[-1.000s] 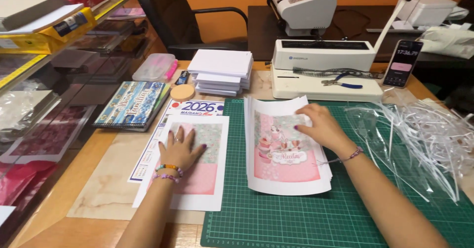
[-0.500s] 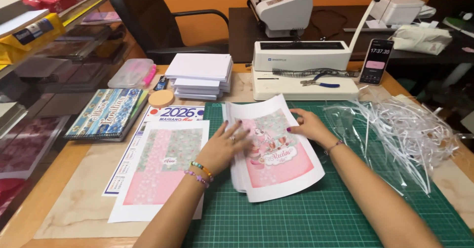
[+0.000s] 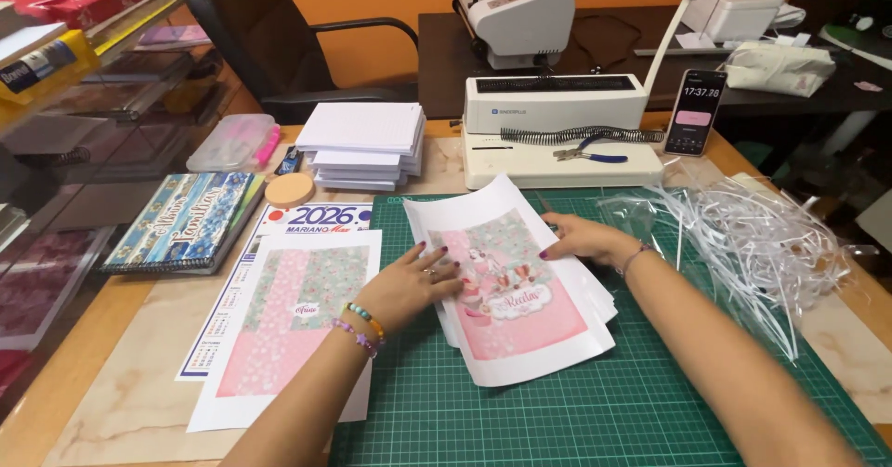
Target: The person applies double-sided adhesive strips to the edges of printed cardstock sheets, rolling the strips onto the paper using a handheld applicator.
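Pink printed sheets (image 3: 520, 309) on green cutting mat (image 3: 595, 411), both hands' fingers (image 3: 437, 264) spread flat atop.

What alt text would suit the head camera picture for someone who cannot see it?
Left hand and right hand square a stack of pink printed sheets on a green cutting mat, with a binding machine behind it.
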